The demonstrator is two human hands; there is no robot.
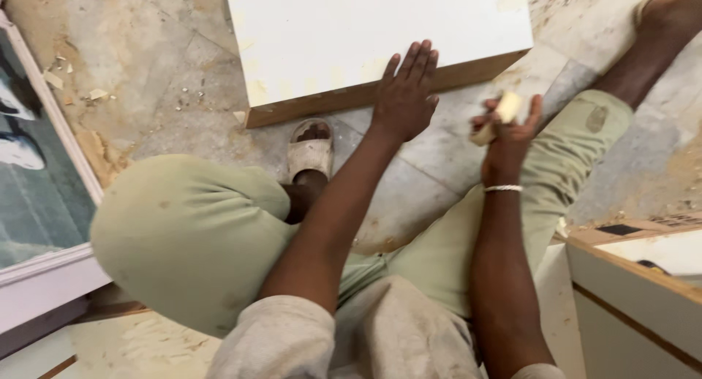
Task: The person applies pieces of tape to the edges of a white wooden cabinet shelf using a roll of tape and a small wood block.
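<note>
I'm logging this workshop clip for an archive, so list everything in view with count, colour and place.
White board: one, white face with a brown edge, top centre on the floor.
Pale block: one, cream, in the right hand's grip.
Floor: grey stone tile with dust and chips.
Framed panel: one, white frame, far left.
Cabinet piece: one, white with brown edging, lower right.
Sandal: one, beige, on a foot below the board.
Bracelet: one, silver, right wrist.
Trousers: pale green.
Left hand: flat on the board's edge.
Right hand: beside the board.
</note>
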